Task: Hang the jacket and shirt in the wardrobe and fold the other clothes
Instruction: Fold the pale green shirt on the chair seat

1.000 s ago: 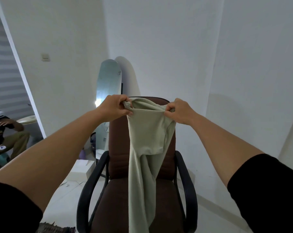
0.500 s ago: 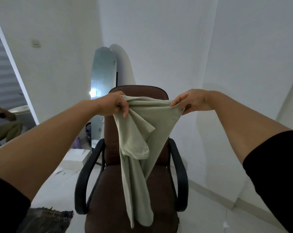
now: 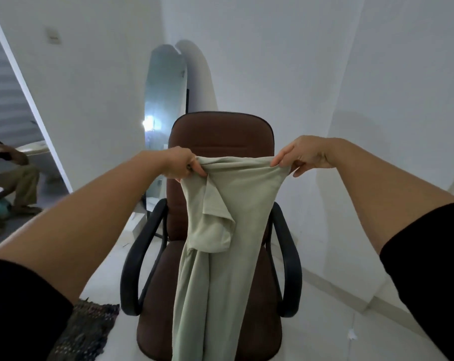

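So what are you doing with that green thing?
A person is holding up a pale green garment by its top edge, left hand pinching one corner and right hand pinching the other. The cloth is stretched between them and hangs down in front of a brown office chair. It is not folded yet. A tall mirror leans on the wall behind.
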A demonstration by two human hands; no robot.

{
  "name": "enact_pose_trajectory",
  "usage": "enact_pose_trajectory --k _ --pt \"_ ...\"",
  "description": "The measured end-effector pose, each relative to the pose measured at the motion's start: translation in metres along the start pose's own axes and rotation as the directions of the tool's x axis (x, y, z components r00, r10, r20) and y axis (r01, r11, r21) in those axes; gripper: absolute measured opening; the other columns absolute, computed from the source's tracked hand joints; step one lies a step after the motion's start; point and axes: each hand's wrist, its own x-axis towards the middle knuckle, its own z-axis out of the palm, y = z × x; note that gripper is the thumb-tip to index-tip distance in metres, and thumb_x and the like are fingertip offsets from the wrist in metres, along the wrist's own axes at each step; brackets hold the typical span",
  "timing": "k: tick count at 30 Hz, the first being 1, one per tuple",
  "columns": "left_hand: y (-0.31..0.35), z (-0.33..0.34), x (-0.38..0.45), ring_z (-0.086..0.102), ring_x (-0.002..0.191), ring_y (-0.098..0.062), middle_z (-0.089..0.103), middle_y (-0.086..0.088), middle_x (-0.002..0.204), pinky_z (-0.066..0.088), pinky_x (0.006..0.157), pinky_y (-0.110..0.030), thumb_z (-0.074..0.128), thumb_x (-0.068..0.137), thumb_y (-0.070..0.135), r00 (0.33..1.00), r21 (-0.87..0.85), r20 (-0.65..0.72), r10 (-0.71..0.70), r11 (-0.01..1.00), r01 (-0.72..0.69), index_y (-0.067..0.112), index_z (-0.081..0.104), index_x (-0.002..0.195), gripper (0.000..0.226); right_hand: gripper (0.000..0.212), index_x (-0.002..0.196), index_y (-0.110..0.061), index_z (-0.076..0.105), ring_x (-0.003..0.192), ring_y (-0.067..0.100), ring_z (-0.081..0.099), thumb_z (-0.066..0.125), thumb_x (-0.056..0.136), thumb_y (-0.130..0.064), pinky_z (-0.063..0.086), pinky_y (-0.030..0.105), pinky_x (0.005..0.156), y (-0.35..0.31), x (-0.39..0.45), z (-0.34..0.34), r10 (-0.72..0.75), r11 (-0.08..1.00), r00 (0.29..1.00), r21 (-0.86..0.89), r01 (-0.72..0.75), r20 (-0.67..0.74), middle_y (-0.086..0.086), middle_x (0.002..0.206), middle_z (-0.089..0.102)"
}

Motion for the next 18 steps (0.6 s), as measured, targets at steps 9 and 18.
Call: enact_pose_trajectory --k 9,18 --pt "-0.094 0.155 0.172 0.049 0.119 -0.029 0.051 -0.008 0.133 0.039 0.102 -0.040 0.036 0.094 0.014 0.993 0.137 0.115 -0.022 0.991 0.006 0.018 0.052 0.132 0.041 0.031 0.107 -0.014 0.072 0.103 0.021 0.058 0.045 0.092 -0.007 0.042 0.020 0.087 0.107 0.191 0.096 0.089 0.976 0.973 -0.176 -0.128 -0.215 0.008 0.120 0.064" --pt "-0.175 0.274 0.321 0.050 0.119 -0.031 0.052 -0.008 0.132 0.043 0.098 -0.044 0.035 0.095 0.024 0.964 0.025 0.251 -0.092 0.996 0.088 0.018 0.046 0.130 0.037 0.037 0.124 -0.011 0.062 0.101 0.022 0.057 0.042 0.092 -0.006 0.037 0.009 0.074 0.209 0.344 0.168 0.166 0.964 0.970 -0.179 -0.198 -0.177 0.009 0.128 0.053"
